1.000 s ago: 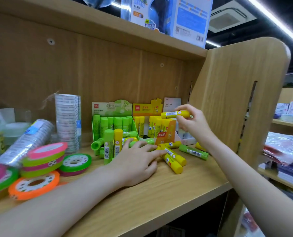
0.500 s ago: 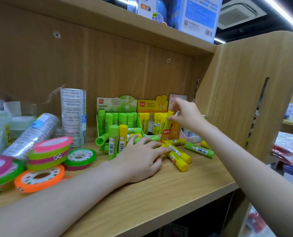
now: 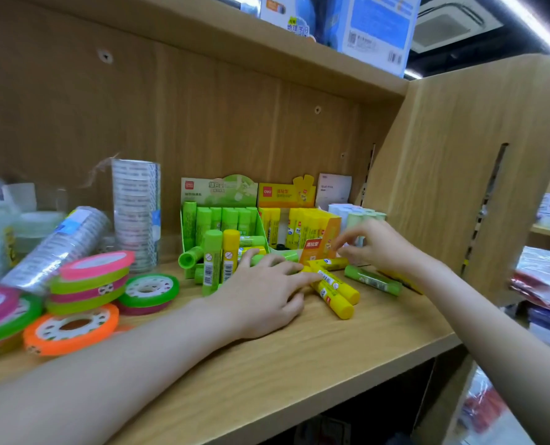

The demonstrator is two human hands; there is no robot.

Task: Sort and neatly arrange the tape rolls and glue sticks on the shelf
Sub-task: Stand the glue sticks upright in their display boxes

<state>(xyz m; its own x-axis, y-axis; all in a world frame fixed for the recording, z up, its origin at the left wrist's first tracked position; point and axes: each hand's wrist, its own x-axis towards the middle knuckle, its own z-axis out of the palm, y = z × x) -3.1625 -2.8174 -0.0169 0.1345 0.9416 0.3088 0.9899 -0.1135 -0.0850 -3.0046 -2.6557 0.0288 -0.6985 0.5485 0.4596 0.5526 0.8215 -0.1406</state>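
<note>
1. At the far left of the shelf [image 3: 299, 364], your tape rolls are unsorted: the orange tape roll [image 3: 71, 329] lies flat near the front edge, a pink-and-green stack [image 3: 90, 281] sits behind it, and the clear tape sleeve [image 3: 55, 248] leans tilted beside the upright clear stack [image 3: 136, 213]. None of these has shifted over the last second.
2. In the middle, the green display box [image 3: 219, 216] holds upright green sticks, with one green glue stick [image 3: 212, 261] and one yellow glue stick [image 3: 230, 255] standing just in front of it.
3. Your left hand [image 3: 264, 293] lies flat with fingers spread and relaxed, fingertips touching the loose yellow sticks [image 3: 334, 289]. It grips nothing, and it has stayed put.
4. The yellow display box [image 3: 302, 226] is what changed: a second ago your right hand carried a yellow stick above it, and that stick is gone from your fingers, so I judge it now stands in the box.
5. Your right hand [image 3: 376, 245] has dropped to just beside the box's front corner, fingers loosely curled and empty, near the loose pile.
6. Right of it, a lying green stick [image 3: 373, 280] waits on the shelf, so the glue sorting is only partly done.
</note>
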